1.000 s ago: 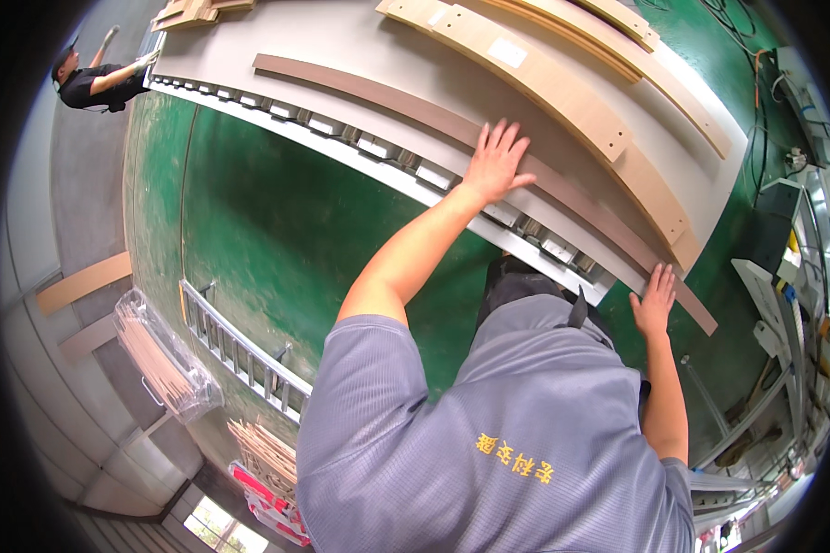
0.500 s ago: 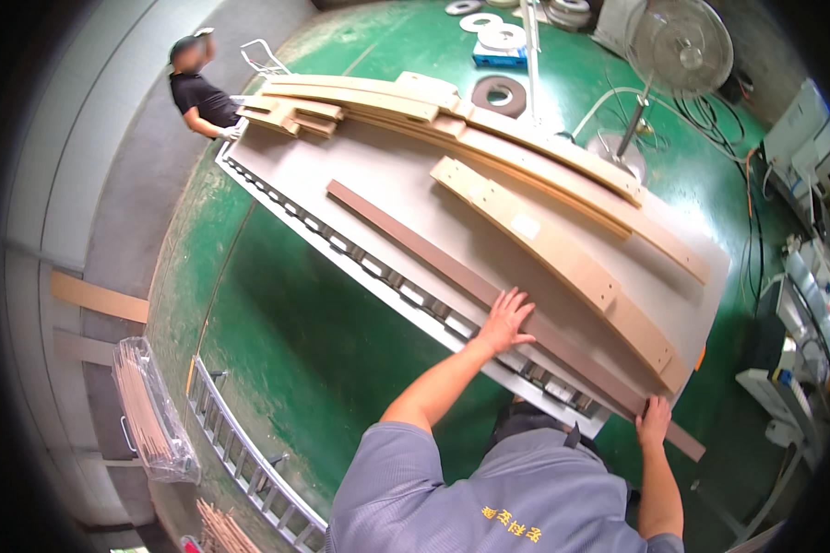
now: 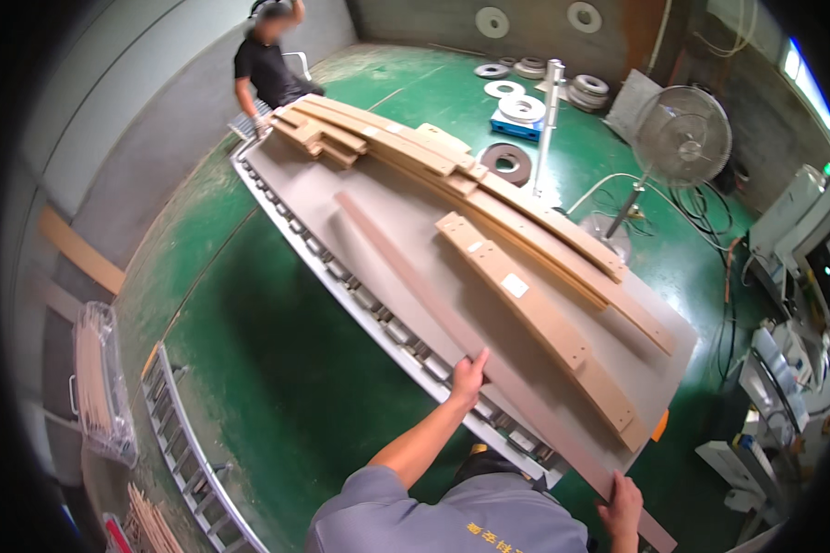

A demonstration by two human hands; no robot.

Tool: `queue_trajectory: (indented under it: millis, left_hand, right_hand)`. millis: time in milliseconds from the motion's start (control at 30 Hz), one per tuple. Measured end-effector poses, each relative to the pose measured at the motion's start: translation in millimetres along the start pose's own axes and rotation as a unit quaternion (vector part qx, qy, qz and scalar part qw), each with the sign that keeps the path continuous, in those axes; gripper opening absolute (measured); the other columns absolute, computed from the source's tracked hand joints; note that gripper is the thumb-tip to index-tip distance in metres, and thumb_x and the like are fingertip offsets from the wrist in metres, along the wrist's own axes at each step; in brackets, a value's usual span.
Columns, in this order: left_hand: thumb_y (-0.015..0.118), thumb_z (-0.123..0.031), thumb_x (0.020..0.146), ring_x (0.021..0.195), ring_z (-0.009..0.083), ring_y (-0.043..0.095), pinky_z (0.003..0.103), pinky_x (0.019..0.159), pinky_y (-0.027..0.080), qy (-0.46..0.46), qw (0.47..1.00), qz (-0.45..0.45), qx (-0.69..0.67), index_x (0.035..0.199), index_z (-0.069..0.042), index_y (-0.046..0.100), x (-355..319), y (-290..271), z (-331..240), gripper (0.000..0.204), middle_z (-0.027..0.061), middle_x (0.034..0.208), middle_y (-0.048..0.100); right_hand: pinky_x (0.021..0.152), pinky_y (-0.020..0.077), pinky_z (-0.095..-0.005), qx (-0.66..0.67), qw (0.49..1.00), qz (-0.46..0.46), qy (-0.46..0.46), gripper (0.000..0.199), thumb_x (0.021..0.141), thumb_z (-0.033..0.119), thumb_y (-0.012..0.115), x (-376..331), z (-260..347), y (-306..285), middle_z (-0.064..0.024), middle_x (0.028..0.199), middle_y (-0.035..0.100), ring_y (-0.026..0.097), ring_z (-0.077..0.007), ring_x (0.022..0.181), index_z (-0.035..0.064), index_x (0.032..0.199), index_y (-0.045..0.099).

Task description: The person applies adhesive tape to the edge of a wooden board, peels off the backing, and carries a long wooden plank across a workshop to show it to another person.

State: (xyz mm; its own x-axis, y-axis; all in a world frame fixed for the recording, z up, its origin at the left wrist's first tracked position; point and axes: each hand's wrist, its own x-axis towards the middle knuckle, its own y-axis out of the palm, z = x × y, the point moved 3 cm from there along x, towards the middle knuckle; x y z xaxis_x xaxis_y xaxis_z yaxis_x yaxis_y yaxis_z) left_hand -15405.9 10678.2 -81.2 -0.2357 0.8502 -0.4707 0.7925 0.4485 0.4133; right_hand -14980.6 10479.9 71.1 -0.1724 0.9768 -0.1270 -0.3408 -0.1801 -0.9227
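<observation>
A long, narrow brown strip of board (image 3: 406, 275) runs slantwise along the near side of a pale panel (image 3: 306, 189). About midway down its length my left hand (image 3: 470, 380) is closed on the strip's near edge, thumb on top. My right hand (image 3: 622, 505) grips the strip close to its right end, which juts past the panel. Beyond the strip lies a tan board (image 3: 551, 324) with small holes and white labels. Farther back, several long tan boards (image 3: 516, 230) are stacked along the panel's far side.
Under the panel runs a roller conveyor (image 3: 341, 275). A person in black (image 3: 272, 69) stands at its far left end. A ladder (image 3: 192, 452) and a wrapped bundle of strips (image 3: 103, 378) lie left. A standing fan (image 3: 682, 138), cables and a machine (image 3: 784, 387) are on the right.
My left hand has gone from resting spread on the strip to closing round it. The strip now shows a lighter, wider face, as if turned. The head view has shifted; the other person stands more upright.
</observation>
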Motion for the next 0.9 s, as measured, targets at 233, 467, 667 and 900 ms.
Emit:
queue_trajectory:
  millis: [233,467,667,900]
  left_hand:
    - [0.068,-0.042,0.1,0.091,0.0177,0.067,0.033,0.08,0.055,0.088,0.995,0.003,-0.052,0.122,0.005,0.064,38,25,-96,0.051,0.0091,0.11,0.07]
    - [0.068,-0.034,0.1,0.104,0.0202,0.066,0.035,0.089,0.054,0.049,0.985,-0.164,-0.036,0.123,0.006,0.063,86,-79,-56,0.046,0.0115,0.115,0.07]
    - [0.07,-0.018,0.097,0.124,0.025,0.059,0.036,0.106,0.045,0.148,0.968,-0.2,-0.041,0.134,0.006,0.055,128,-106,-84,0.047,0.0153,0.135,0.063]
    - [0.071,-0.009,0.092,0.132,0.0305,0.052,0.04,0.111,0.043,0.265,0.935,-0.235,0.023,0.158,0.0,0.025,125,-142,-106,0.081,0.0181,0.145,0.053]
  right_hand:
    - [0.088,0.0562,-0.0388,-0.046,0.997,0.009,0.065,0.069,0.074,0.005,0.079,-47,4,-53,-0.0124,0.107,0.068,0.067,-0.0317,0.098,0.0065,0.139,0.059]
    - [0.093,0.0538,-0.0465,-0.07,0.995,0.001,0.071,0.063,0.072,0.015,0.081,-70,-32,-48,-0.0179,0.117,0.069,0.066,-0.0395,0.108,0.0086,0.132,0.062]
    - [0.078,0.0527,-0.0423,0.038,0.988,0.007,0.147,0.056,0.063,0.011,0.083,-44,-26,-18,-0.018,0.097,0.064,0.064,-0.0368,0.088,0.006,0.115,0.061]
    - [0.089,0.0527,-0.0441,0.088,0.991,0.103,0.012,0.062,0.065,0.013,0.087,91,90,36,-0.0212,0.114,0.064,0.063,-0.0409,0.105,0.002,0.12,0.059]
